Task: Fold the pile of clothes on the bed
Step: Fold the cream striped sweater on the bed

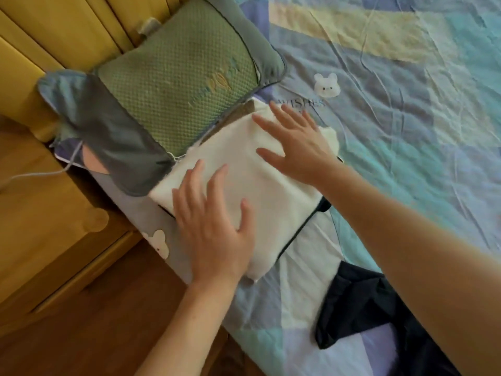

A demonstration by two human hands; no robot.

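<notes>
Pressing flat on folded white garment (265, 191) at frame centre: left hand (214, 226) and right hand (295, 143), fingers spread, gripping nothing. Dark garment (360, 305) lower right on bed (406, 131).

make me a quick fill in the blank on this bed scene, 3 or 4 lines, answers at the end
1. Both hands, the left hand and the right hand, lie flat on a folded garment coloured ____.
2. The pillow beside that garment has a textured panel coloured ____.
3. The unfolded dark garment lies under the person's ____ forearm.
4. The animal faces printed on the bedsheet are ____.

Missing words: white; green; right; bears
</notes>
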